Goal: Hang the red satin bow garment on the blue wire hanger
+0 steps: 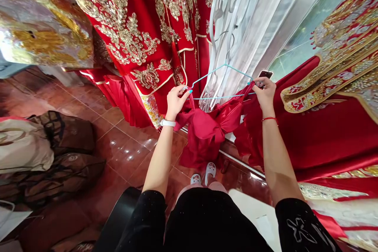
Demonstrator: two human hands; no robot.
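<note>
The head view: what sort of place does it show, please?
Probably a bridal or costume shop: a red robe with gold embroidery on the left, a beaded red-and-gold garment on the right, and a crimson garment at a turquoise hanger.

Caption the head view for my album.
Left hand and right hand hold a red garment at both ends of a turquoise hanger.

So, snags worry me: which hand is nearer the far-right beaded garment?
Right: the right hand is at the hanger's end toward the beaded garment; the left hand is at the opposite end.

Embroidered red garments point(138, 27) suggest a shop (clothing, apparently).
</note>
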